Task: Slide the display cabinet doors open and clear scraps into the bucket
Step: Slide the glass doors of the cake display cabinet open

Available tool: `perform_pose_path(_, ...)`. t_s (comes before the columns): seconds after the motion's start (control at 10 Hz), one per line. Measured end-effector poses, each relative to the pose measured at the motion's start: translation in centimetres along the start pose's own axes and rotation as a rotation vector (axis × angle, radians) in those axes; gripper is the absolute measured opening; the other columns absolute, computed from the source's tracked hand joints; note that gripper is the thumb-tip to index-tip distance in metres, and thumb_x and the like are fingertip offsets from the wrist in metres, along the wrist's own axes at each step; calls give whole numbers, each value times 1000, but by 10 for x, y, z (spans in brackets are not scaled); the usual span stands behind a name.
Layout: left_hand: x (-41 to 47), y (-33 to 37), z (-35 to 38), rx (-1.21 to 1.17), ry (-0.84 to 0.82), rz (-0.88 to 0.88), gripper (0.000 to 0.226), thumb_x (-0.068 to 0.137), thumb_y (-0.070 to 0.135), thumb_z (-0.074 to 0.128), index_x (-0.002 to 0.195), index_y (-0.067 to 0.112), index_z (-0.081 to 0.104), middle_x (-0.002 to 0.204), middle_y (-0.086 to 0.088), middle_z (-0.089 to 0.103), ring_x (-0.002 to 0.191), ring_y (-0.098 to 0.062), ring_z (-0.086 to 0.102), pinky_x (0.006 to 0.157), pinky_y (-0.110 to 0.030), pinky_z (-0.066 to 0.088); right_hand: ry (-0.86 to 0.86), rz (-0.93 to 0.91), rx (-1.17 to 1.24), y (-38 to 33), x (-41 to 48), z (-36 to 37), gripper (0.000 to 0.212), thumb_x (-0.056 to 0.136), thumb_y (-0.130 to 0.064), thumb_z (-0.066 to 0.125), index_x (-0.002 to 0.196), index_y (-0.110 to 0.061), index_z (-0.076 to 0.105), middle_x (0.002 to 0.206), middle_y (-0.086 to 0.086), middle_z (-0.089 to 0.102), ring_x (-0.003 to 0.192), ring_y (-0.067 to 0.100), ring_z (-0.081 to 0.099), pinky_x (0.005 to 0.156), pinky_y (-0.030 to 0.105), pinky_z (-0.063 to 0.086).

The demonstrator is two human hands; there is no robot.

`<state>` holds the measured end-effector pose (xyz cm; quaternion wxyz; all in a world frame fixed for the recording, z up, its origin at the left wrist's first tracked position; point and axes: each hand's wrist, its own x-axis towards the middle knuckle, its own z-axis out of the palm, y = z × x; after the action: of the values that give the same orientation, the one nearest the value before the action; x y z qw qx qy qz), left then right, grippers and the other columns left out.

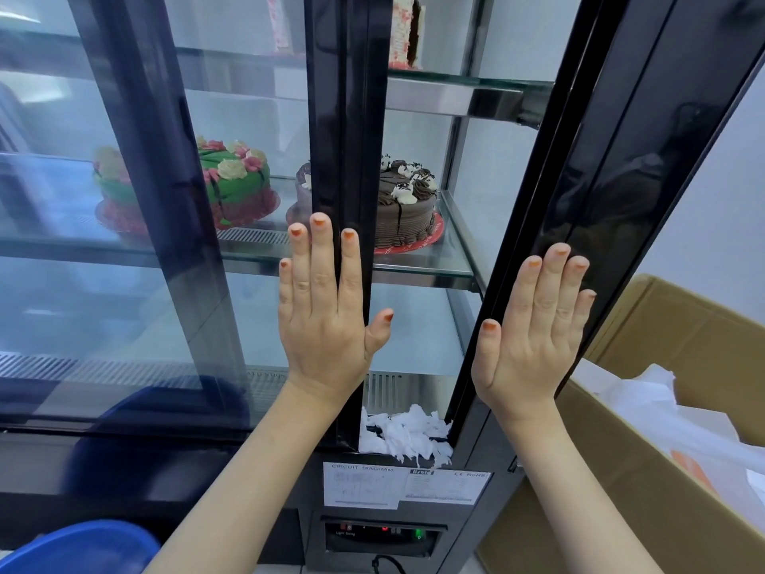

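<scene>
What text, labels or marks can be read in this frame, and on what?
"CIRCUIT DIAGRAM": white paper sticker on the black cabinet base.
"CE RoHS": white rating label beside it; its fine print is too small.
Black control panel caption: blurred.
Red cake board lettering: unreadable.

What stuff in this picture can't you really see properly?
- Blue bucket: head view, mostly cut off by the bottom edge.
- Chocolate cake: its left part is behind the black door frame.
- Green cake: hazy through reflective glass.
- Label print: too small to read.
- Cardboard box: cut off at the right edge.
- Top-shelf cake: cut off by the top edge.
</scene>
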<state>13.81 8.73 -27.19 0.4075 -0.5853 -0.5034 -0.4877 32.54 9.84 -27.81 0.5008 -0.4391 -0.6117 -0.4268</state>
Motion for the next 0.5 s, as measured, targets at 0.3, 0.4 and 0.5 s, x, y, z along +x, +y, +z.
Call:
perform_pose_path(0.3,1,-4,-2,20,-1,-2,65,97,50,2,149,11,3,157,-9,-4,145,-20,-9,119,-37,5,0,1,-4,0,0,1,56,99,-34,7,150,-11,0,157,2,-7,144,22,-1,117,39,1)
perform_pose_path(0.4,1,-6,-3,30,1,-23,67,97,50,2,147,6,9,154,-15,6,144,-19,-9,118,-38,7,0,3,-7,0,0,1,56,99,-34,7,150,-11,1,157,2,-7,144,22,-1,117,39,1)
perform_pose_path(0.5,2,-9,-4,29,11,-28,66,97,50,2,148,8,7,146,-21,17,144,-19,-8,118,-38,7,3,2,-13,0,0,1,56,99,-34,7,150,-11,1,157,2,-7,144,22,-1,117,39,1)
